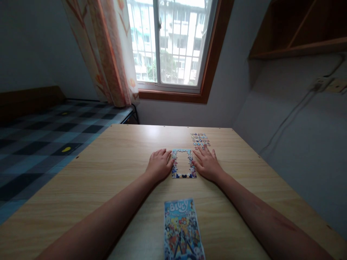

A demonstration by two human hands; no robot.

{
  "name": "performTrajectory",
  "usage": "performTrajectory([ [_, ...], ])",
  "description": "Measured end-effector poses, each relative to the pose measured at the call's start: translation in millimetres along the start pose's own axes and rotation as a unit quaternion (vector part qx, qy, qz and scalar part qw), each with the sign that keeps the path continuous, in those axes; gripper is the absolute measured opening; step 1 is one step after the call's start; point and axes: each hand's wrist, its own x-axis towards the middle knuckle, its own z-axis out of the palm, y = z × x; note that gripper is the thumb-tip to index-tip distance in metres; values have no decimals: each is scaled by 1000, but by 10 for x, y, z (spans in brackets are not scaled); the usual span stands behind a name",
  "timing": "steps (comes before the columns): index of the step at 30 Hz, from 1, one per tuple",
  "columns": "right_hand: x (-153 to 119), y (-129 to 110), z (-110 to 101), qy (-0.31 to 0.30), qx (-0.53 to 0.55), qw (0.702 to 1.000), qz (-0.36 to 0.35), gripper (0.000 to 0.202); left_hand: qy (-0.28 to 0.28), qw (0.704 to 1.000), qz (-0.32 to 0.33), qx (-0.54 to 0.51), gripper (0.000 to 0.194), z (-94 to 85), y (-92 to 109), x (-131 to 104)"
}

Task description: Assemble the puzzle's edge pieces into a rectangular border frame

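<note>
A jigsaw puzzle border [184,176] lies flat on the wooden table, joined into a rectangle with bare tabletop inside it. My left hand [160,164] rests on the table at its left side, the fingertips and thumb at the puzzle's edge. At the right side lies my right hand [207,163], fingers spread, with the thumb and index fingertip at the border. Neither hand holds anything. Just beyond my right fingers, loose puzzle pieces [200,139] are laid out in rows, the nearest partly hidden by the fingers.
A colourful picture sheet lettered "Bluey" [183,231] lies on the table [130,151] nearest me. To the left stands a bed with a checked cover [54,133]. Behind are a window [179,43] and a curtain [108,50]. A shelf [298,50] and a cable [287,119] are on the right.
</note>
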Motion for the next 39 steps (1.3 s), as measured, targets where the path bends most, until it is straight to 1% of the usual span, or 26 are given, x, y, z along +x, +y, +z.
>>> performTrajectory([
  [8,-10,-25,-3,-26,-13,999,-14,57,-15,999,5,31,52,-56,50,-19],
  [16,3,-5,6,-23,-12,1000,-18,58,-10,1000,3,6,51,-33,27,-11],
  [21,8,-2,13,-19,-6,1000,-13,58,-2,1000,-17,2,49,-30,21,0],
  [24,18,2,23,-20,-1,1000,1,61,1,999,-35,10,48,-50,34,0],
  [29,42,9,54,-16,13,1000,16,61,-21,997,-58,34,48,-68,71,-8],
  [39,56,-20,100,-5,-12,1000,18,61,-76,990,-98,62,59,-68,115,13],
])
